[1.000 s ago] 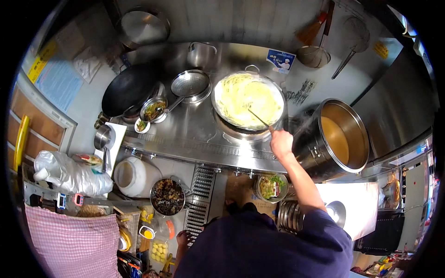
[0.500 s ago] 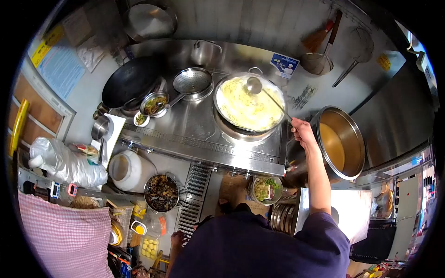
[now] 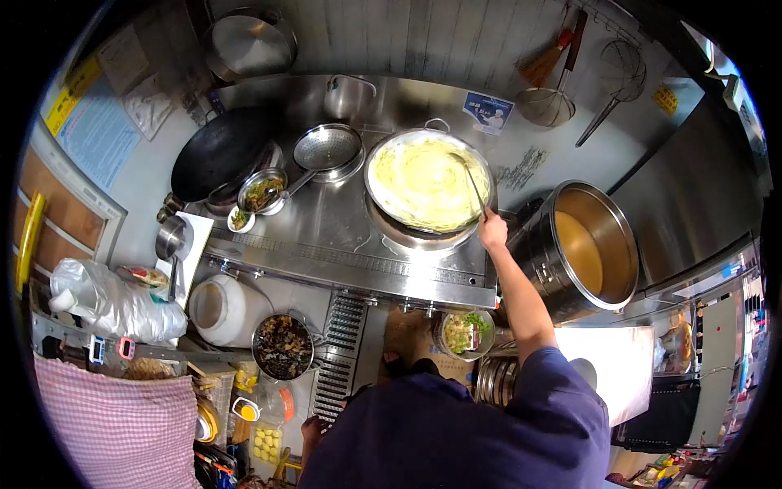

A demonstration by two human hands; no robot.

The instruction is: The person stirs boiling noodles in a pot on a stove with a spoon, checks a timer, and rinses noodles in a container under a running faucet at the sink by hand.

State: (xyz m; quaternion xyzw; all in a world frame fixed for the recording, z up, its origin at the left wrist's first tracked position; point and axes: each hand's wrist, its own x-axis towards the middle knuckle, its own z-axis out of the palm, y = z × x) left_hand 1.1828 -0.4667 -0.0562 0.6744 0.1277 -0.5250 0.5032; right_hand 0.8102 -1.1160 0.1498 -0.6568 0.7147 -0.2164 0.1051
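1. Head view, at the bench [image 3: 309, 232]: my right hand [image 3: 493, 231] grips the ladle [image 3: 475, 187], fingers curled and pinching the near end of its handle, just beside the front right rim of the wide pan [image 3: 369, 183].
2. The ladle slants away from me over the pan, its far end in the pale yellow food [image 3: 419, 175], toward the right side.
3. The pan sits on the right part of the steel bench, a looped handle at its far rim, the food spread across most of it.
4. My left hand [image 3: 312, 432] is low beside my dark blue shirt [image 3: 456, 432], near a floor grate [image 3: 332, 383]; I cannot tell whether its fingers are spread or pressed together.
5. Left of the pan, a perforated strainer [image 3: 328, 147] rests over a round pot [image 3: 349, 174]; farther left stand a metal bowl [image 3: 246, 182] of food, a small white bowl [image 3: 243, 231] and a black wok [image 3: 212, 159].
6. Right of the bench, a tall steel pot [image 3: 615, 224] holds brown liquid [image 3: 578, 254].
7. Nearer me, below the bench's front edge: a bowl of chopped greens [image 3: 489, 338] and a white bucket [image 3: 232, 314].
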